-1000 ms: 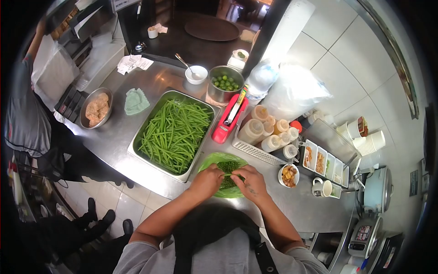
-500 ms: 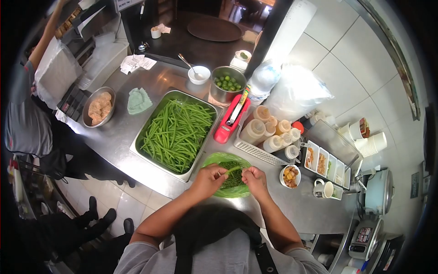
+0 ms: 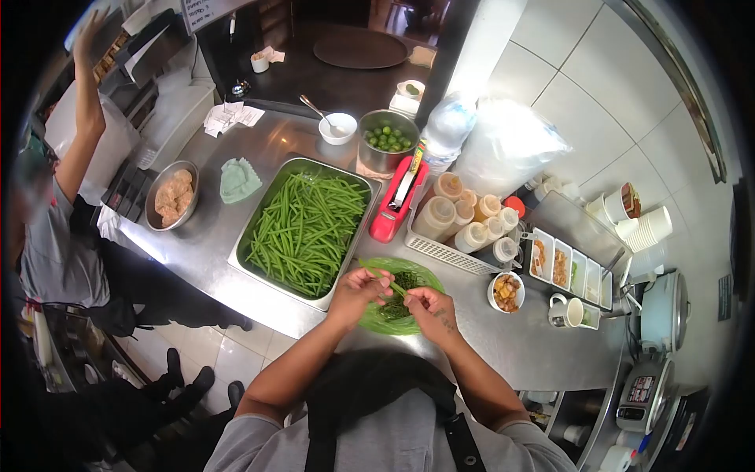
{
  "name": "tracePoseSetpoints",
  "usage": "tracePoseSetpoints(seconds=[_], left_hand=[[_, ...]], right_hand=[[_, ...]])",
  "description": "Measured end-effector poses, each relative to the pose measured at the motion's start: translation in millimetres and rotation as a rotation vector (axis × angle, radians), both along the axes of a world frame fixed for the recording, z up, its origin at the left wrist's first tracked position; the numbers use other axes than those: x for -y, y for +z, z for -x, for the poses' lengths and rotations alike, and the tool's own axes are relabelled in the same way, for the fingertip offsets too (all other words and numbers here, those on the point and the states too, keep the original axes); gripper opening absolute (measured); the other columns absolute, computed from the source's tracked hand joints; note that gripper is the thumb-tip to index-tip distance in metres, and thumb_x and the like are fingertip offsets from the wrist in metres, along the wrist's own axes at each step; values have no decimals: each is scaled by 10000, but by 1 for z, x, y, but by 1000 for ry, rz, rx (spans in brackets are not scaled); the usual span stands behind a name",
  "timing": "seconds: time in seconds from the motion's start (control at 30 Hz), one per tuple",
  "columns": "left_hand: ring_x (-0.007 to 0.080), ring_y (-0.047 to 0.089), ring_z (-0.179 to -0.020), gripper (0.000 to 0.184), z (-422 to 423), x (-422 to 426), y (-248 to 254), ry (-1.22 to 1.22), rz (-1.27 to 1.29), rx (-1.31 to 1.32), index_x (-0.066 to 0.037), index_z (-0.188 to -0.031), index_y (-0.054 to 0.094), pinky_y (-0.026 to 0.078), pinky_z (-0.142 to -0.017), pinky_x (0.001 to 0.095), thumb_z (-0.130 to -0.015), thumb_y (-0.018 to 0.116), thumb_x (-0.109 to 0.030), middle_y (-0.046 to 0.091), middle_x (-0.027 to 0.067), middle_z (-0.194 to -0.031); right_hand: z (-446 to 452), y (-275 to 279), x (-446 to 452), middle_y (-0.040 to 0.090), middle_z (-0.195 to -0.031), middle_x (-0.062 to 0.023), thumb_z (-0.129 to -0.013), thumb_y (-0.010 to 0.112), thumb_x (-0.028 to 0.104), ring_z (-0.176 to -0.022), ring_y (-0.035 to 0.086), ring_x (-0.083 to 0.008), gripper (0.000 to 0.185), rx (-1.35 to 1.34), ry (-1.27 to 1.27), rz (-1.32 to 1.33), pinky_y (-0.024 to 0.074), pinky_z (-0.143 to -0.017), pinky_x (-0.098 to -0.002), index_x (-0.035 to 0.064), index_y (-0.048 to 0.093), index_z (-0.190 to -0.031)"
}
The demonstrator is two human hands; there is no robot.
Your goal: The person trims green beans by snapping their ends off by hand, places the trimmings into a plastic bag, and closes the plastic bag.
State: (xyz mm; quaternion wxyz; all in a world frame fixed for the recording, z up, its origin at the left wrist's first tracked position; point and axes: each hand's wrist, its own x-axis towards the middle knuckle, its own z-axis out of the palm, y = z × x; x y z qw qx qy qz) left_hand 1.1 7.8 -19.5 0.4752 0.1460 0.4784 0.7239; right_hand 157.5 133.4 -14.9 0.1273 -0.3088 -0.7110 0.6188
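My left hand (image 3: pixel 362 295) is closed with its fingers pinched round a green bean (image 3: pixel 398 289). My right hand (image 3: pixel 431 309) pinches the same bean near its other end. Both hands are over a green plastic bag (image 3: pixel 429 276), which lies open on the steel counter with small dark green bits (image 3: pixel 405 280) in it. Just beyond my left hand stands a deep steel pan (image 3: pixel 322 300) heaped with whole green beans (image 3: pixel 303 228).
A red tape dispenser (image 3: pixel 387 223) and a white basket (image 3: pixel 452 258) of squeeze bottles stand beyond the bag. At right are a bowl of brown chunks (image 3: pixel 506 293) and a mug (image 3: pixel 563 312). A bowl of raw meat (image 3: pixel 173 197) sits left. A co-worker (image 3: pixel 63 244) stands at far left.
My hands have come closer together, and the bean between them now slants down to the right. The co-worker's raised arm has shifted, and more of that person is in view.
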Motion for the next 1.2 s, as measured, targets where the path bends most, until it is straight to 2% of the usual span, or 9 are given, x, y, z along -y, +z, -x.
tracePoseSetpoints(seconds=[0.1,0.27,0.37,0.43,0.5,0.6,0.73,1.0,1.2], left_hand=[[155,671,-874,135,-5,1,1,35,99,-94,-28,-1044,674,549,-733,296,-912,679,-50,695,81,-1062],[229,671,-979,219,-26,2,4,166,-98,-953,-34,-1022,710,531,-853,320,-816,745,30,697,133,-1102],[259,671,-988,253,-28,2,4,146,-182,-1061,-22,-1050,706,526,-875,334,-806,754,22,692,153,-1110],[208,678,-948,210,-23,3,3,184,-194,-1045,-1,-1053,689,536,-833,310,-847,723,19,704,137,-1080],[149,676,-902,173,-23,5,-11,199,-43,-267,24,-1073,663,541,-797,275,-901,676,7,712,122,-1058],[115,670,-869,162,-12,7,-8,170,-43,-309,37,-1095,642,547,-781,253,-939,637,-6,712,114,-1048],[121,674,-884,169,-10,11,-6,139,-31,-312,46,-1100,639,550,-788,254,-940,638,-9,711,115,-1055],[101,652,-894,196,-17,10,-2,57,-36,-291,29,-1125,644,525,-779,226,-930,651,9,700,95,-1076],[107,655,-879,193,-21,14,6,44,-102,-418,27,-1117,648,526,-776,232,-928,665,-8,704,82,-1044]], right_hand=[[2,-2,-1,646,-729,1,-908,659,107,-647,545,-45,128,-19,-106,-46,454,-602,-223,-15,693,-894],[10,-2,-7,658,-718,-23,-883,647,96,-638,554,-45,128,34,-221,-70,452,-586,-224,-23,693,-882],[21,-17,-12,649,-706,-13,-882,641,44,-580,526,-50,105,28,-391,315,418,-533,-206,-38,689,-928],[12,-28,-14,656,-738,-27,-885,643,55,-603,557,-75,156,109,-144,-97,443,-561,-217,-35,701,-999],[3,-26,-7,665,-787,-66,-889,647,77,-679,617,-135,191,51,-85,-195,489,-636,-262,-25,708,-1038],[2,3,-9,661,-908,-149,-883,652,119,-835,670,-252,194,117,105,-453,517,-750,-342,21,702,-1044],[7,8,-7,668,-914,-138,-900,642,130,-830,663,-237,190,39,56,-484,514,-745,-331,19,695,-1045],[11,7,-9,668,-789,-4,-931,647,168,-709,596,-79,153,-8,110,33,462,-643,-233,26,695,-957],[14,-1,-8,664,-782,-9,-930,602,181,-668,575,-83,151,-22,29,458,463,-616,-237,48,671,-906]])
